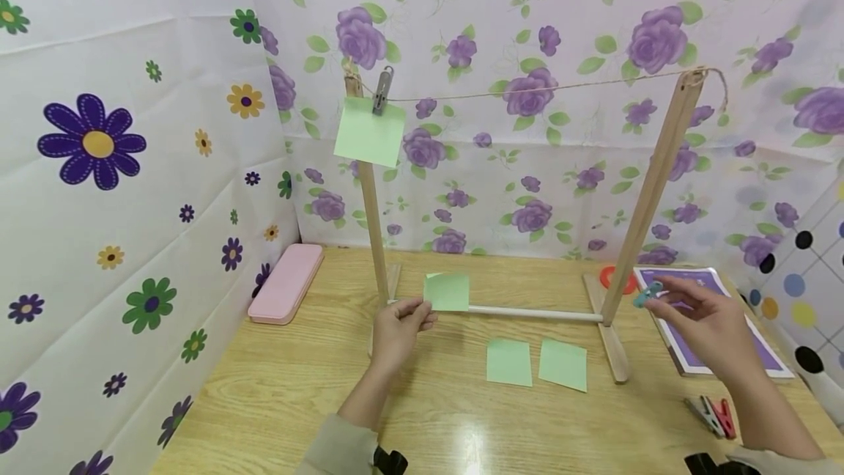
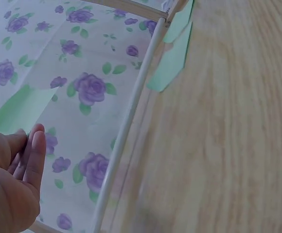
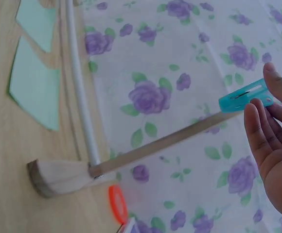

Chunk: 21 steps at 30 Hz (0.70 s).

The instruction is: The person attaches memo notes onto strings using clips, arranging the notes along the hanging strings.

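Note:
A green sticky note (image 1: 447, 292) is pinched at its lower left corner by my left hand (image 1: 400, 328), in front of the wooden stand's left post. My right hand (image 1: 708, 321) holds a teal clothespin (image 1: 648, 294) between thumb and fingers, right of the right post; the right wrist view shows the clothespin (image 3: 246, 97) closely. Between the posts runs a twine line (image 1: 527, 91). At its left end a grey clothespin (image 1: 382, 91) holds another green note (image 1: 371, 132). Two more green notes (image 1: 508, 363) (image 1: 563, 365) lie on the table.
The wooden stand has a left post (image 1: 373, 218), a right post (image 1: 649, 204) and a white bar (image 1: 534, 312) low between them. A pink case (image 1: 286, 284) lies at left. At right are a purple book (image 1: 699, 343), a red ring (image 1: 609, 279), and grey and red clothespins (image 1: 715, 416).

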Each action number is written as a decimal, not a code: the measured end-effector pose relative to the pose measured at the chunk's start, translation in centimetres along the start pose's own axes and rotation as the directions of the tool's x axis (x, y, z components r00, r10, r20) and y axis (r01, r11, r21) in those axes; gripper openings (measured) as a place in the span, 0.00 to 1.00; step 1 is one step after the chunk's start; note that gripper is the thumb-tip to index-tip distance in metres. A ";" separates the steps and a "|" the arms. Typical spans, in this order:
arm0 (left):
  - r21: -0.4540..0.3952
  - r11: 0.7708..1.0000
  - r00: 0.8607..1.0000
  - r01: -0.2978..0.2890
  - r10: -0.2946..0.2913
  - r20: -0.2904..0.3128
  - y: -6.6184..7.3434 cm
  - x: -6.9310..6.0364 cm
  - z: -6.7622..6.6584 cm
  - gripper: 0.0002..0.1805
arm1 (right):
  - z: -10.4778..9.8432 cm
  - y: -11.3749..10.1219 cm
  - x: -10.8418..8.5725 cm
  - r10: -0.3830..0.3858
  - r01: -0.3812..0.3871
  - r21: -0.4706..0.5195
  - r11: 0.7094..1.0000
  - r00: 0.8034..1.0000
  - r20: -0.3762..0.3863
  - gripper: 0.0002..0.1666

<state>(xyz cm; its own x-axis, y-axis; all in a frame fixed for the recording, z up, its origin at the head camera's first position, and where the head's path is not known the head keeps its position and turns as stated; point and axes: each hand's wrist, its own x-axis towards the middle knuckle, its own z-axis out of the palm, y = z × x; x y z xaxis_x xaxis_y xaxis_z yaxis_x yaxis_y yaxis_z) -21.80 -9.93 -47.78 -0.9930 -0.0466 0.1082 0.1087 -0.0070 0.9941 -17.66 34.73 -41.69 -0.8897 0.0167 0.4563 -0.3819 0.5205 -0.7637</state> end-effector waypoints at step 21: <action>-0.178 0.982 0.997 -0.064 0.054 -0.058 5.8 2.6 1.8 0.10 | 1.6 -8.4 6.8 -0.246 0.238 0.248 0.939 0.969 0.000 0.17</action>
<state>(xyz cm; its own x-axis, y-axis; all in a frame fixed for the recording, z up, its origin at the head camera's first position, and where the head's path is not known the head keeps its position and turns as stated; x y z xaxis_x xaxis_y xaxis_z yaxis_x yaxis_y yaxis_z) -23.82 -8.28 -41.67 -0.9814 -0.1052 0.1608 0.1779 -0.1814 0.9672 -20.84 29.09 -32.90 -0.7687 -0.1119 0.6298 -0.6324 0.2807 -0.7220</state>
